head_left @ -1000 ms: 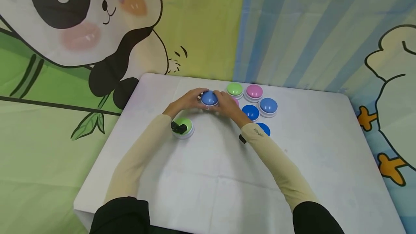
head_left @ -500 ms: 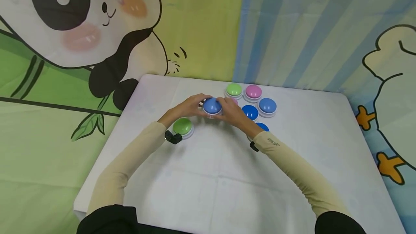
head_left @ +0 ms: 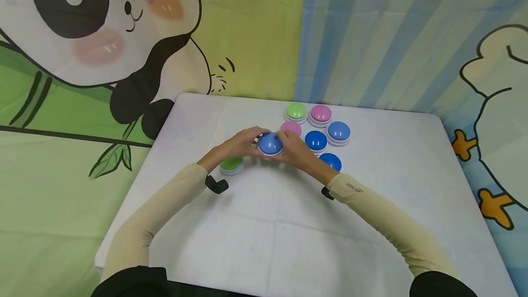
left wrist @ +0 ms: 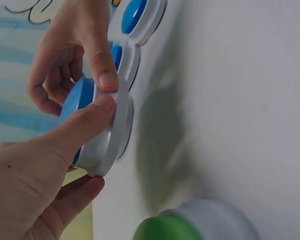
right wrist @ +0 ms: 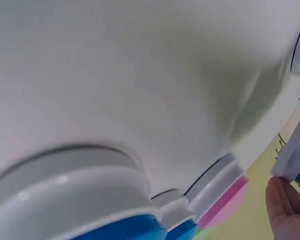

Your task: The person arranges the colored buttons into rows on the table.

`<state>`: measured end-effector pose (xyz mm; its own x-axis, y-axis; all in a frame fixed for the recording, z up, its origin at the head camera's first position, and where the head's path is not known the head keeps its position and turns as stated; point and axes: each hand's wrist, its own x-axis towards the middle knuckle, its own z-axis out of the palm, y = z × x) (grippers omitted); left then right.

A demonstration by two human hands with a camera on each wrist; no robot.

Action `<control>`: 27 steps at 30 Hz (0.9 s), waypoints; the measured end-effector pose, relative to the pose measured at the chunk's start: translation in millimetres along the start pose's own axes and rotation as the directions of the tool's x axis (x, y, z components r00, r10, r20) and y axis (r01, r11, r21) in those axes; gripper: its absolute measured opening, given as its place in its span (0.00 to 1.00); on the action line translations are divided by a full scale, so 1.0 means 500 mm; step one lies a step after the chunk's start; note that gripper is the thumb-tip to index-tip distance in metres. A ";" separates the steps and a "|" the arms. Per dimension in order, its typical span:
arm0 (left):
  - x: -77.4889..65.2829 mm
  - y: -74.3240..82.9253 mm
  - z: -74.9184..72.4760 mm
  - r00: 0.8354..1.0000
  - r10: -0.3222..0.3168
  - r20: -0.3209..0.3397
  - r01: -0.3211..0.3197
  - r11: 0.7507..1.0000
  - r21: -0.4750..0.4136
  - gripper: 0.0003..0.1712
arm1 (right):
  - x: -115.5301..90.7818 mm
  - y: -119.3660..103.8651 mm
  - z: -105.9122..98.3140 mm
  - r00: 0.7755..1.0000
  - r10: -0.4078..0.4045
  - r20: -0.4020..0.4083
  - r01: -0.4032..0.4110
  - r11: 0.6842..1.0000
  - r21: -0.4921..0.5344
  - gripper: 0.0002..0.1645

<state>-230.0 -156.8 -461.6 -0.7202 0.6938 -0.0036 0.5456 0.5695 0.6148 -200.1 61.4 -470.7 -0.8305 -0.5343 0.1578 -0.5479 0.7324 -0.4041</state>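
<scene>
A blue-domed push button with a white base is held between both hands, dome up, in the head view. My left hand grips its left side, and my right hand grips the right. Seen from the left wrist, the thumbs of the left hand and the right hand lie nearly tip to tip on the white rim. The base hangs above the table, its shadow apart from it. Below the left wrist, partly covered by it, stands a green push button.
Right of the hands cluster several more buttons: a green one, pink ones, and blue ones, one partly behind the right wrist. The white table meets a printed cloth backdrop at its far edge.
Both hands have drawn the blue button toward the person and slightly right. A pink button behind the right hand has come further into sight; the other buttons stay put.
</scene>
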 end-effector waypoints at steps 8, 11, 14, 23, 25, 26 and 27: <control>-0.043 0.022 0.046 0.999 -0.005 0.035 0.002 0.995 0.096 0.47 | -0.056 -0.021 0.033 0.997 -0.070 -0.026 0.069 0.996 -0.050 0.44; -0.048 0.030 0.057 0.998 -0.031 0.051 0.025 0.993 0.114 0.47 | -0.068 -0.023 0.041 0.996 -0.083 -0.037 0.081 0.995 -0.054 0.44; -0.047 0.034 0.065 0.998 -0.040 0.048 0.033 0.992 0.125 0.47 | -0.073 -0.021 0.046 0.995 -0.086 -0.047 0.083 0.995 -0.051 0.44; -0.036 0.028 0.086 0.999 -0.001 0.042 -0.006 0.987 0.160 0.47 | -0.081 -0.008 0.057 0.998 -0.057 0.003 0.057 0.998 -0.029 0.44; -0.036 0.027 0.089 0.999 0.007 0.037 -0.013 0.985 0.170 0.47 | -0.082 -0.006 0.059 0.999 -0.053 0.008 0.054 0.998 -0.029 0.44; -0.035 0.026 0.091 0.999 0.012 0.032 -0.017 0.984 0.177 0.47 | -0.083 -0.004 0.060 0.999 -0.050 0.010 0.051 0.998 -0.031 0.44; -0.035 0.026 0.092 0.999 0.013 0.029 -0.018 0.983 0.183 0.47 | -0.083 -0.003 0.061 0.999 -0.048 0.011 0.048 0.998 -0.032 0.44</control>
<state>-190.6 -141.2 -490.0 -0.7002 0.7137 -0.0182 0.6279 0.6279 0.4599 -161.7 69.4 -504.3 -0.8020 -0.5735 0.1670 -0.5905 0.7190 -0.3667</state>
